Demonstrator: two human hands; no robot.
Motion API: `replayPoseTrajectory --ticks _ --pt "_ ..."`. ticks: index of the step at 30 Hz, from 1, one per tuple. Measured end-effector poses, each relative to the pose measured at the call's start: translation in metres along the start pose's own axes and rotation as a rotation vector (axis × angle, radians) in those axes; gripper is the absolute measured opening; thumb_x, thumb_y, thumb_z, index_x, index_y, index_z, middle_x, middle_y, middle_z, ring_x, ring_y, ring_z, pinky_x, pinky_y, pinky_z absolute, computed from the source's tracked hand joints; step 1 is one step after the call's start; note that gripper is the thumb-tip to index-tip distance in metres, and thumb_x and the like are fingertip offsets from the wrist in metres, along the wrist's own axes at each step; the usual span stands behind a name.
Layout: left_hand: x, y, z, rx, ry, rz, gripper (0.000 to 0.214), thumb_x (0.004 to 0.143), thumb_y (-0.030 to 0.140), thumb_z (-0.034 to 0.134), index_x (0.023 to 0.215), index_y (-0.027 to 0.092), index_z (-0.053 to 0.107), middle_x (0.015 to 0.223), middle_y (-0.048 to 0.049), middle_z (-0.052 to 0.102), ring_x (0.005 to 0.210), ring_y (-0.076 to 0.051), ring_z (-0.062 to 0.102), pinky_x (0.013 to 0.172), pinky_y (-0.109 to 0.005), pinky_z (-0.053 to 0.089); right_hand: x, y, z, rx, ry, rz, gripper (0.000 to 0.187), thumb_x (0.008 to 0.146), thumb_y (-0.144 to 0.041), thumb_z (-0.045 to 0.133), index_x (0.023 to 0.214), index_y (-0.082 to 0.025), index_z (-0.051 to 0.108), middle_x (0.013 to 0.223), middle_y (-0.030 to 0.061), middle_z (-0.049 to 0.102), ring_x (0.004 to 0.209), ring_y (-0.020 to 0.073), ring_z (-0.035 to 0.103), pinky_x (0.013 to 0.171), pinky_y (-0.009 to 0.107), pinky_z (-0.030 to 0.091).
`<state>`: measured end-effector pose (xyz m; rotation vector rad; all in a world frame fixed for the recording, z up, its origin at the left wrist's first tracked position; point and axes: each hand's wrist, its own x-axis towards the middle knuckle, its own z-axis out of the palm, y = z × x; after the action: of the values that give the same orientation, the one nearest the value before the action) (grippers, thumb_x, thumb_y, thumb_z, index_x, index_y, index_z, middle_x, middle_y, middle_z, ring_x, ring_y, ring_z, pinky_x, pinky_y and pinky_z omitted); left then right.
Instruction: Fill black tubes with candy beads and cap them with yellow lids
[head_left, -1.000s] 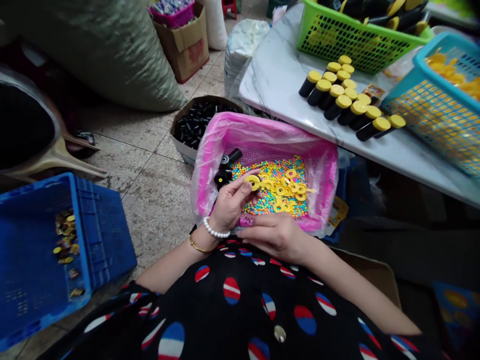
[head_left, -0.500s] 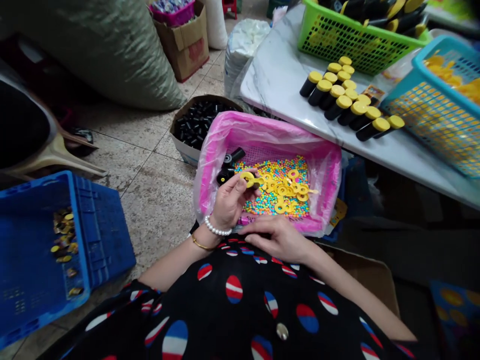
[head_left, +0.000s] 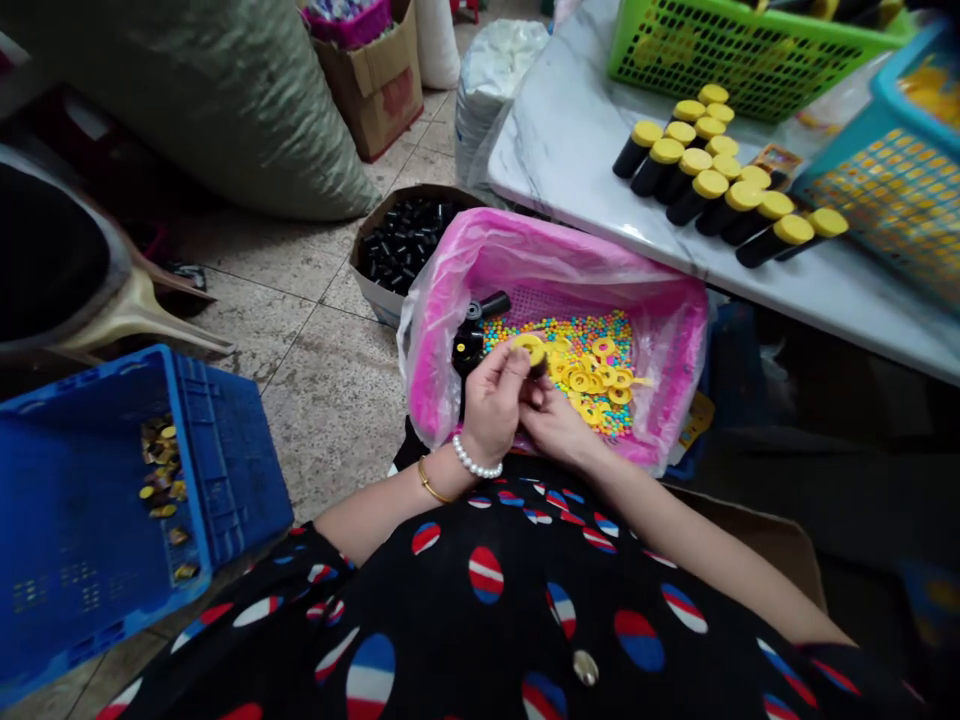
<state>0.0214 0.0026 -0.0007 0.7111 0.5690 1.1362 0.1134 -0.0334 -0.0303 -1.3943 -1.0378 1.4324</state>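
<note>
Yellow ring (head_left: pixel 529 345), with a dark piece (head_left: pixel 537 369) just under it, is sitting in a person's fingers above a pink basket (head_left: pixel 577 238) beside a marbled tabletop (head_left: pixel 555 150). Capped tubes (head_left: pixel 709 187), black with yellow tops, are standing in a cluster on that tabletop, between a green basket (head_left: pixel 660 55) and a turquoise basket (head_left: pixel 832 180). Speckled tiles (head_left: pixel 330 390) are covering the floor, where a box (head_left: pixel 375 295) is holding loose black tubes (head_left: pixel 409 240) near the pink basket. A blue crate (head_left: pixel 240 470) is standing at left, a few small brown-and-yellow items (head_left: pixel 161 460) lying inside; a bulging sack (head_left: pixel 225 110) and a carton (head_left: pixel 382 90) are filling the background. Clear plastic is lining the pink basket, where more yellow rings (head_left: pixel 600 380) are lying over colored beads (head_left: pixel 517 325). The left hand (head_left: pixel 491 405), wearing a bead bracelet (head_left: pixel 475 461), is pinching the ring between thumb and fingers, narrowly closed. The right hand (head_left: pixel 555 420) is meeting it just below, fingers bent; what it may be gripping is staying hidden.
</note>
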Motion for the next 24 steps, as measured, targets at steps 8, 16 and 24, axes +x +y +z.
replayPoseTrajectory --ticks 8,16,24 --pt "0.013 0.033 0.047 -0.005 -0.041 0.001 0.026 0.092 0.037 0.052 0.105 0.017 0.064 0.096 -0.0064 0.068 0.071 -0.011 0.066 0.056 -0.021 0.048 -0.002 -0.011 0.001 -0.143 -0.149 0.021 0.016 0.067 -0.015 0.058 0.080 -0.016 0.067 0.073 0.0031 0.070 0.074 0.0194 0.061 0.070 0.031 0.049" --pt "0.032 0.048 0.011 0.397 -0.142 -0.178 0.033 0.082 0.035 0.066 0.110 0.018 0.067 0.094 -0.0041 0.067 0.067 -0.008 0.060 0.060 -0.020 0.047 0.001 -0.004 -0.003 0.609 0.054 0.117 0.012 0.063 -0.013 0.061 0.072 -0.017 0.069 0.076 0.0018 0.072 0.073 0.0142 0.067 0.077 0.029 0.054" --pt "0.022 0.040 -0.012 0.565 -0.241 -0.086 0.040 0.086 0.039 0.061 0.119 0.017 0.064 0.077 -0.0018 0.063 0.057 -0.008 0.051 0.056 -0.021 0.042 -0.007 -0.005 -0.013 0.619 0.227 0.046 0.004 0.066 -0.013 0.064 0.066 -0.016 0.066 0.063 -0.0005 0.067 0.052 0.0089 0.059 0.051 0.018 0.049"
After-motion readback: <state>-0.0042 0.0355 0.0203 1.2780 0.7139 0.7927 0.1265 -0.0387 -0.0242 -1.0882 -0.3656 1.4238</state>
